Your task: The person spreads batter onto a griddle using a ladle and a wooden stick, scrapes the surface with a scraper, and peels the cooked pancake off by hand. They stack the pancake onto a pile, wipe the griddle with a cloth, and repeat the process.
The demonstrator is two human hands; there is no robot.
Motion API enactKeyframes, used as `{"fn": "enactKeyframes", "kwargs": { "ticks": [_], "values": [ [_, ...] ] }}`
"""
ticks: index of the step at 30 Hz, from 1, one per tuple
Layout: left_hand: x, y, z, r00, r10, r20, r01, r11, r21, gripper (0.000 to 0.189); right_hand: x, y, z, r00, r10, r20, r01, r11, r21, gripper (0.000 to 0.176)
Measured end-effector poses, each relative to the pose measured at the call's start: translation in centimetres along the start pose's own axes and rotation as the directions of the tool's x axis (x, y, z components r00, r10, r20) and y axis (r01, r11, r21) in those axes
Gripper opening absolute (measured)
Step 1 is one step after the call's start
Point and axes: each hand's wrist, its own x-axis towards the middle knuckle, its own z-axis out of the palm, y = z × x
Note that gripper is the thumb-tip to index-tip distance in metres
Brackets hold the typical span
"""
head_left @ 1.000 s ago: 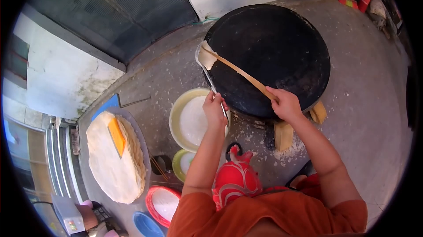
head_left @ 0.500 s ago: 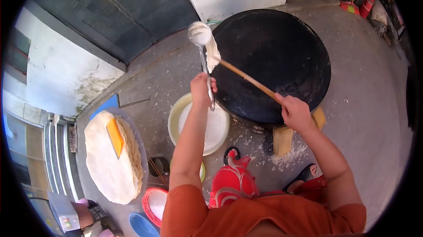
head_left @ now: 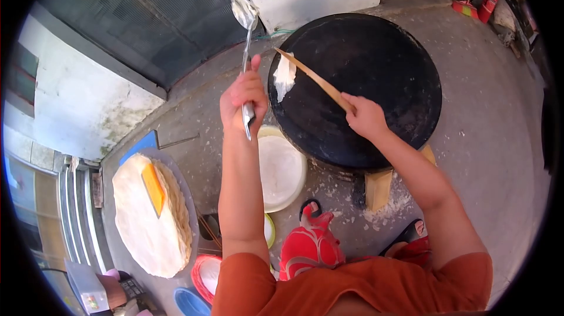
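My left hand (head_left: 244, 99) is closed round the handle of a metal ladle (head_left: 244, 12), raised left of the griddle. White batter coats its bowl. A strip of batter (head_left: 285, 75) lies on the left edge of the round black griddle (head_left: 364, 87). With my right hand (head_left: 365, 117) I grip a wooden spreader (head_left: 320, 82). Its far blade reaches over the griddle's left rim, beside the upper end of the batter. Below my left hand, partly behind the forearm, stands a pale bucket (head_left: 298, 182) of white batter.
A tall stack of thin flatbreads (head_left: 147, 222) with an orange scraper (head_left: 154, 189) on top stands at the left. Near my feet are a red basin (head_left: 198, 278), a blue basin (head_left: 191, 301) and a wood block (head_left: 378, 191) under the griddle. A red dustpan (head_left: 464, 8) lies far right.
The ladle has swung left and up, away from the griddle. Batter that hung between ladle and spreader now rests on the griddle. My right hand has moved up and left with the spreader.
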Motion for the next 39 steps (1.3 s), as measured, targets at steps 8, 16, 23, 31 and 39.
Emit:
{"fn": "enactKeyframes", "kwargs": {
  "ticks": [8,16,23,31,39],
  "values": [
    [-6.9,-1.2,-3.6,0.997,0.068,-0.042,-0.07,0.997,-0.042,0.036,0.6,-0.9,0.8,0.996,0.025,0.091,-0.019,0.997,-0.073,0.036],
    [-19.1,-1.9,-12.0,0.903,0.189,-0.385,-0.255,0.959,-0.126,0.037,-0.2,1.9,1.3,1.0,-0.029,-0.001,0.028,0.989,-0.142,0.047],
    [-23.8,-2.9,-18.7,0.771,0.226,-0.596,-0.44,0.865,-0.241,0.033,-0.5,-0.5,1.3,0.992,0.06,0.115,-0.076,0.987,0.14,0.039],
    [-23.8,-3.1,-19.5,0.726,0.231,-0.648,-0.484,0.841,-0.242,0.031,1.0,-0.1,2.2,0.98,0.195,0.023,-0.194,0.943,0.27,0.037],
    [-23.9,-2.7,-20.1,0.718,0.184,-0.672,-0.451,0.857,-0.248,0.031,3.3,1.7,2.4,0.92,0.389,0.043,-0.389,0.897,0.212,0.039]
  ]
}}
